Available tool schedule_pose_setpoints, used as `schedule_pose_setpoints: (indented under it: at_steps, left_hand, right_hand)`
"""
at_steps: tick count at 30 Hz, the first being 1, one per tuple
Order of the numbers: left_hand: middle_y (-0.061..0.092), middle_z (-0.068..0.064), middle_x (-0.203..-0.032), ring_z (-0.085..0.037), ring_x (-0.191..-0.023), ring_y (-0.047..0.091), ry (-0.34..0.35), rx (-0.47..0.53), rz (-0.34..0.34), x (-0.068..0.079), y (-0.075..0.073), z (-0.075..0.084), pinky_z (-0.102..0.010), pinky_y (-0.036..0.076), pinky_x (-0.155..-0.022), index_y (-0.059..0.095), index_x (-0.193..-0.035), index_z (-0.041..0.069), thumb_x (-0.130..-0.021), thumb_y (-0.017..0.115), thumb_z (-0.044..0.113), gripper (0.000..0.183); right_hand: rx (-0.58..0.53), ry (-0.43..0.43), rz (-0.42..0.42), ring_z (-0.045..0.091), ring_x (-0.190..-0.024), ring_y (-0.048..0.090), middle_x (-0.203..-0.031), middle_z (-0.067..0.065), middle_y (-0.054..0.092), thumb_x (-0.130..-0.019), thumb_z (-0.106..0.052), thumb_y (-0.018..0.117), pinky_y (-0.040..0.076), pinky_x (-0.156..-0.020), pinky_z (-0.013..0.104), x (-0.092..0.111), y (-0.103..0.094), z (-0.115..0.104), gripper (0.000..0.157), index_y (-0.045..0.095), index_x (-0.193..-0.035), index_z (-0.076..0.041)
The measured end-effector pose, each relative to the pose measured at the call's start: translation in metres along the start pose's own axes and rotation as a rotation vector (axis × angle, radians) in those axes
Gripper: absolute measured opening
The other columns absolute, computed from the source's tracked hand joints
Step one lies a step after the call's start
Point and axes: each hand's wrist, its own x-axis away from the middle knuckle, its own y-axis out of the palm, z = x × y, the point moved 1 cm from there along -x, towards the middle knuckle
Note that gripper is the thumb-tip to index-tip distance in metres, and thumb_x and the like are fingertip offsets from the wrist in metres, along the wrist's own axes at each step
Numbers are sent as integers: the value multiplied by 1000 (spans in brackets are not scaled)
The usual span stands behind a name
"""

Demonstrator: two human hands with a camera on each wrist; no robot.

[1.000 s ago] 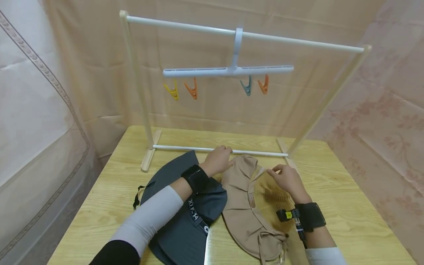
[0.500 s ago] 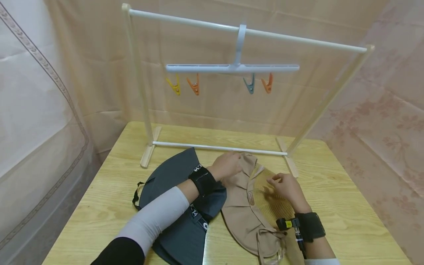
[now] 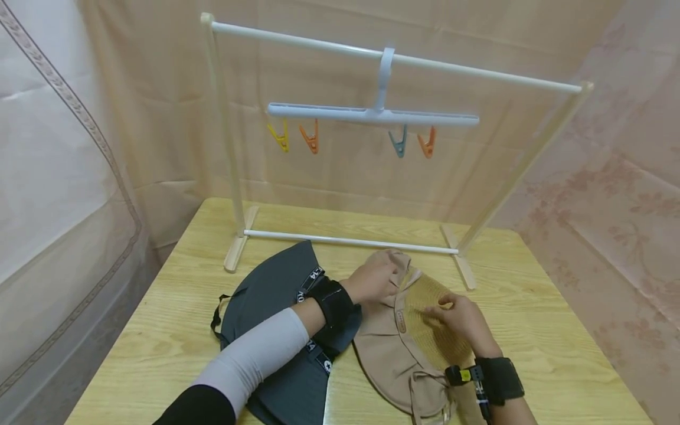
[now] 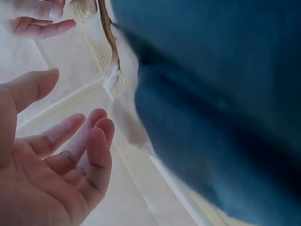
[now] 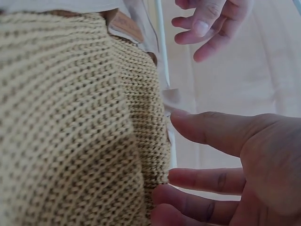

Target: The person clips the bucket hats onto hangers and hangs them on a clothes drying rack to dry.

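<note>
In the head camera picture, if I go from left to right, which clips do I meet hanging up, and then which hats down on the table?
Clips: yellow clip → orange clip → grey-blue clip → second orange clip. Hats: dark hat → tan hat.

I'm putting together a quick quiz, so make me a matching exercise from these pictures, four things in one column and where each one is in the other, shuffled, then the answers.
1. Hanger
2. Yellow clip
3. Dark hat
4. Tan hat

A. Beneath the left forearm
B. Nearest the right hand
C. Hooked over the top bar
D. Below the hanger's left end

Pairs: 1-C, 2-D, 3-A, 4-B
</note>
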Motion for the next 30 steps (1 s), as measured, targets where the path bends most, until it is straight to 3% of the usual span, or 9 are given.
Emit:
schedule_pose_setpoints:
  at_steps: [5, 10, 15, 18, 22, 25, 30]
  left_hand:
    - [69, 1, -88, -11, -72, 57, -9, 74, -65, -2, 7, 1, -20, 45, -66, 58, -115, 8, -89, 59, 22, 30]
    - [69, 2, -94, -7, -80, 59, 24, 14, -47, -3, 14, 0, -19, 47, -76, 59, -115, 9, -88, 62, 27, 33]
    - [69, -1, -103, -9, -82, 61, 18, 51, -66, -2, 17, 2, -21, 49, -76, 58, -117, 7, -89, 60, 27, 34]
    - [68, 1, -91, -9, -74, 58, 16, 35, -70, -2, 18, 4, -20, 47, -67, 59, -114, 8, -89, 60, 27, 32]
    - [53, 4, -64, -10, -55, 47, 49, -7, -79, -3, 19, 10, -19, 36, -52, 64, -92, 11, -85, 60, 28, 18]
    - [49, 5, -61, -9, -52, 45, 59, -4, -117, -3, 21, 13, -19, 33, -48, 61, -84, 13, -84, 61, 29, 17]
    - [58, 3, -76, -9, -62, 52, 3, 23, -189, -2, 25, 14, -21, 41, -54, 61, -96, 12, -83, 66, 35, 27]
  right_hand:
    - [-1, 10, -7, 32, -84, 62, -101, 28, 65, -84, -41, 65, 52, -67, 44, 1, 4, 3, 54, 59, -109, 6]
    - [-37, 29, -28, 38, -91, 61, -107, 33, 62, -82, -38, 68, 52, -72, 47, 1, 8, 5, 57, 55, -114, 7]
    - [-72, 57, -61, 42, -97, 58, -115, 36, 57, -81, -39, 69, 51, -75, 49, 1, 10, 4, 64, 51, -120, 8]
    - [-80, 48, -73, 44, -100, 56, -119, 38, 54, -79, -42, 70, 50, -76, 50, 2, 11, 5, 70, 48, -123, 9]
    - [-73, 5, -75, 48, -106, 51, -121, 39, 51, -79, -40, 71, 48, -81, 54, 3, 12, 7, 73, 46, -125, 11]
    - [-72, -22, -74, 49, -107, 50, -119, 37, 53, -79, -36, 72, 47, -83, 56, 3, 15, 9, 72, 45, -126, 12]
    - [-87, -20, -77, 46, -105, 52, -118, 34, 55, -79, -35, 72, 48, -82, 53, 3, 20, 10, 71, 44, -128, 9]
